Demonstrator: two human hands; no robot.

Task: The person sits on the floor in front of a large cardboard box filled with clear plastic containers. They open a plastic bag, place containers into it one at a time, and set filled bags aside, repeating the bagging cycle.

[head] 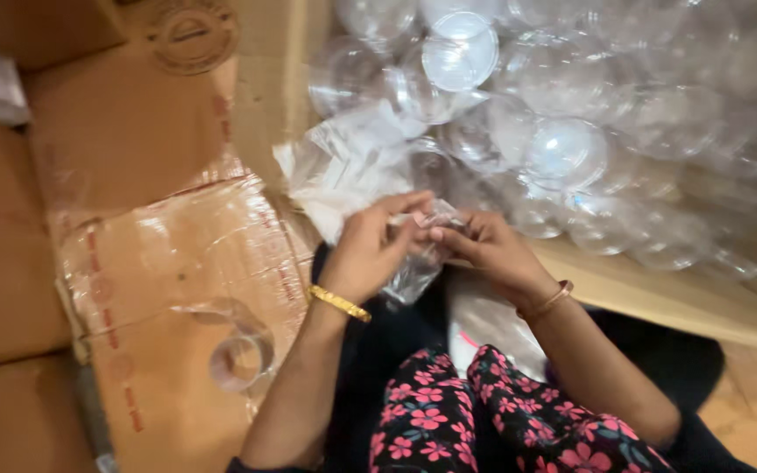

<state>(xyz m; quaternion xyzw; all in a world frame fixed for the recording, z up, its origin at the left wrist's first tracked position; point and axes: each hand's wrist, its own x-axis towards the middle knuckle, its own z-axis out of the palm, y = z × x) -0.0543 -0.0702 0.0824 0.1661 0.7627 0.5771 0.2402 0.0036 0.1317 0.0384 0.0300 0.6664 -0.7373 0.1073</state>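
clear plastic bag (418,263) hangs lengthwise downward, top edge pinched between left hand (370,250) and right hand (488,250) fingers.

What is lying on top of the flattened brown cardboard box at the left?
On the flattened brown cardboard box lies a small clear plastic cup on its side, over shiny clear tape. Whatever is under the cardboard is covered. Both hands work a clear plastic bag away from it.
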